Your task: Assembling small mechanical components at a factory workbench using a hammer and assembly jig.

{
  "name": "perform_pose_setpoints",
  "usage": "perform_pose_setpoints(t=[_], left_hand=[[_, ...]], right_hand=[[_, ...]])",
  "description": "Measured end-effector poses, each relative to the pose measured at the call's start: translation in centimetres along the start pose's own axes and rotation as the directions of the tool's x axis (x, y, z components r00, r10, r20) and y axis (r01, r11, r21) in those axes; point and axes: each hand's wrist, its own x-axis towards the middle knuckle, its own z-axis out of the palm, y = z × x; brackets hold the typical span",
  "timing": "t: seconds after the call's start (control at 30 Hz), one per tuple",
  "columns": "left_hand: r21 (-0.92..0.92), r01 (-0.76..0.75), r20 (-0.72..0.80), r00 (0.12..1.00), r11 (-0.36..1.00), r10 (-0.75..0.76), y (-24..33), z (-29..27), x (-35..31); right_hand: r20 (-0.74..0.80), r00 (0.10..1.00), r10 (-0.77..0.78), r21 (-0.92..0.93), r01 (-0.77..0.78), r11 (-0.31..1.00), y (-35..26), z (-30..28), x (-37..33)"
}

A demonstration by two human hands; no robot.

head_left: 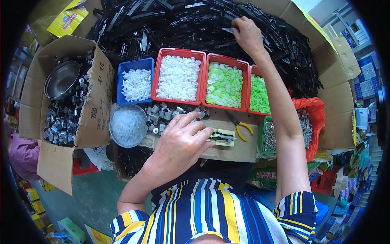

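Note:
My left hand (178,140) is over the work board, its thumb and forefinger closed around one end of a slim black plastic part (222,135). That part lies on a small pale fixture block (227,142). Stretched far forward, my right hand (248,35) is at a big heap of black plastic parts (183,28). Its fingers are pinched together by a pale, shiny bit; what is between them is too small to make out. Small grey motors (162,116) lie loose just beyond my left hand. Yellow-handled pliers (240,125) rest right of the block.
Beyond the board stand a blue bin (119,87) of white pieces, a red bin (154,77) of white caps, and red bins of green pieces. A round tub (128,126) and a carton (30,105) of motors are left; a green bin (262,138) of metal pieces is right.

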Motion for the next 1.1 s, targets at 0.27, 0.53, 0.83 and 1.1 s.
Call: perform_pose_setpoints(t=[0.27,0.53,0.83,1.1], left_hand=[[-0.005,0.044,0.013,0.999,0.999,-0.044,-1.7,-0.1,-0.3],[-0.024,0.072,-0.022,0.997,0.997,-0.072,-1.8,0.0,-0.9],[-0.232,0.086,-0.099,0.989,0.969,-0.112,-1.2,1.4,-0.6],[-0.9,0.231,0.045,0.894,0.371,-0.445,-1.0,6.7,-0.6]], right_hand=[[0.057,0.993,0.104,-0.198,-0.091,0.976,5.2,1.6,-0.1],[0.028,0.996,0.082,0.27,-0.086,0.959,2.9,-3.5,-0.2],[0.147,0.976,0.162,0.488,-0.214,0.846,0.7,-7.1,-5.9],[0.499,0.83,0.251,0.863,-0.45,-0.228,-11.7,-10.8,-15.7]])
